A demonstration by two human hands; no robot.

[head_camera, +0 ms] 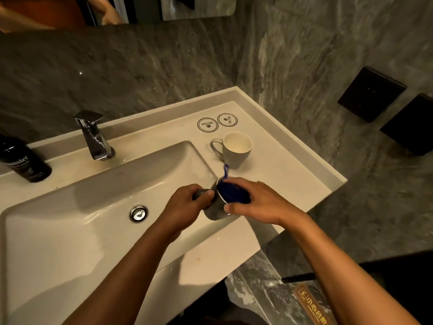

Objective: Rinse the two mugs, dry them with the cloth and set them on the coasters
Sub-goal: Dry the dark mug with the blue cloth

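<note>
My left hand point(187, 202) grips the handle of a grey mug point(216, 211) held over the right edge of the sink basin point(93, 207). My right hand point(253, 202) presses a blue cloth point(234, 195) into the mug's mouth, with a strip of the cloth sticking up. A second grey mug point(236, 148) with a white inside stands upright on the counter point(293, 184), handle to the left. Two round white coasters point(207, 124) point(227, 119) lie side by side behind it, with nothing on them.
A chrome faucet point(93, 137) stands behind the basin, with the drain plug point(138, 213) below it. A black bottle point(23, 160) sits on the left of the counter. Dark wall panels point(371, 93) hang on the stone wall at right.
</note>
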